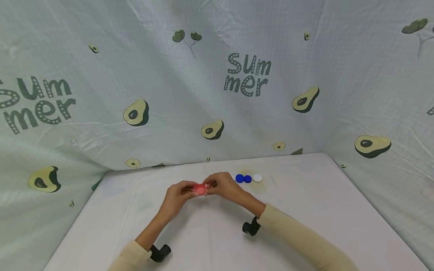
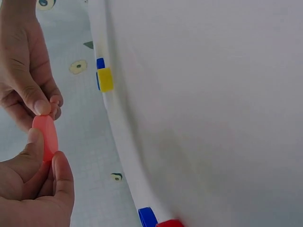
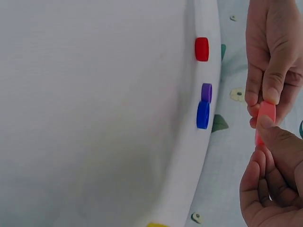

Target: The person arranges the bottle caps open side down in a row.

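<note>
A pink round cap (image 1: 200, 189) is held up above the white table between both hands. The left hand (image 1: 176, 196) pinches its left edge between thumb and fingers. At the opposite edge, the right hand (image 1: 225, 186) pinches it the same way. Head-on, the cap shows a raised rim and a ring inside. From the side, in the left wrist view, the pink cap (image 2: 46, 137) looks like a thin disc; the left hand (image 2: 38, 184) has it from below and the right hand (image 2: 28, 61) from above.
Behind the right hand lie two blue caps (image 1: 239, 178) and a white cap (image 1: 257, 178). The left wrist view has a yellow cap (image 2: 105, 79) by the table edge. A red cap (image 3: 202, 49), a purple cap (image 3: 207, 92) and a blue cap (image 3: 203, 115) appear in the right wrist view.
</note>
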`<action>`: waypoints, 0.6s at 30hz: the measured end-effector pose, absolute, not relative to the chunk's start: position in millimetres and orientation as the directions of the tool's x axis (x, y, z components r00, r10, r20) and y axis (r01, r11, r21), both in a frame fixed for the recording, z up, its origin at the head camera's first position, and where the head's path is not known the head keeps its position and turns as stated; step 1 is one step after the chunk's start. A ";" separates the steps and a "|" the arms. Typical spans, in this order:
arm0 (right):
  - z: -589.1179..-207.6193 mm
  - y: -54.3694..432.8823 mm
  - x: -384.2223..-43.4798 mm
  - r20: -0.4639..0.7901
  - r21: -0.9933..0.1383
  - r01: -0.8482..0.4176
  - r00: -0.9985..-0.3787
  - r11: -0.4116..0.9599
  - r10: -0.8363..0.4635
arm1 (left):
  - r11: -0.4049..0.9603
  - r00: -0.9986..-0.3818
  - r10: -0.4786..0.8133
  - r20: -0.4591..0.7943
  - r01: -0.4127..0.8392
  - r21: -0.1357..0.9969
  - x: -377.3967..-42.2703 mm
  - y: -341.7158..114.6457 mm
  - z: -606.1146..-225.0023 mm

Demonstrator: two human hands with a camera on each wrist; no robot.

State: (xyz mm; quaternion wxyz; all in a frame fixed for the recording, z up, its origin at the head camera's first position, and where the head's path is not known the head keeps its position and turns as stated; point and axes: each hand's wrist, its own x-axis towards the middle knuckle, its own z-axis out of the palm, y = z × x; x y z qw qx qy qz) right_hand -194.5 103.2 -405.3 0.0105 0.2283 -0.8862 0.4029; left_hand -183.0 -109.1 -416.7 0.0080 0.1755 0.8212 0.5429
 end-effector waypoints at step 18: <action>-409.5 155.4 -171.1 0.323 -0.670 -0.468 -0.883 0.576 -0.341 | 0.313 -0.919 0.361 0.160 0.281 0.907 -181.6 -67.8 -415.8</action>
